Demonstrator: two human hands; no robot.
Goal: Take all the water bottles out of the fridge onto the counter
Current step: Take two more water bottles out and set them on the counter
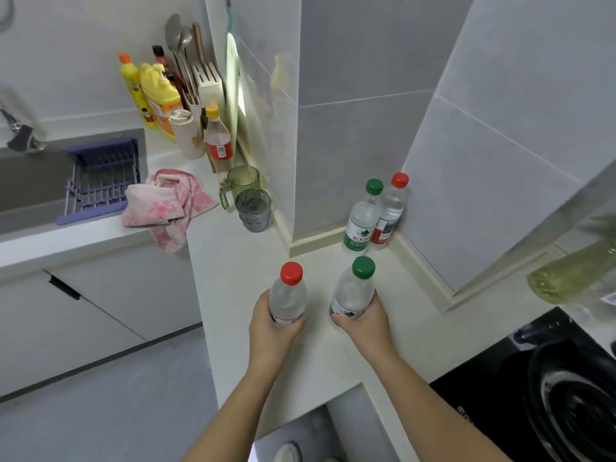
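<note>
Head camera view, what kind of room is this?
Likely a small home kitchen: a grey sink with a purple dish rack, a white knife block and a black cooktop.

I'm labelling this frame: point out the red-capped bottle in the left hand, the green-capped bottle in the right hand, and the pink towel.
held red-capped bottle (288, 300), head view, clear body.
held green-capped bottle (354, 292), head view, clear shoulder.
pink towel (166, 205), head view, middle fold.

There are four water bottles: two red-capped bottles (288, 296), (393, 208) and two green-capped bottles (353, 291), (361, 221). Two hands show, a left hand (271, 325) and a right hand (365, 320). Also two cups (243, 181), (254, 210), two detergent bottles (131, 81), (160, 95), one towel (166, 203), one rack (100, 181).
</note>
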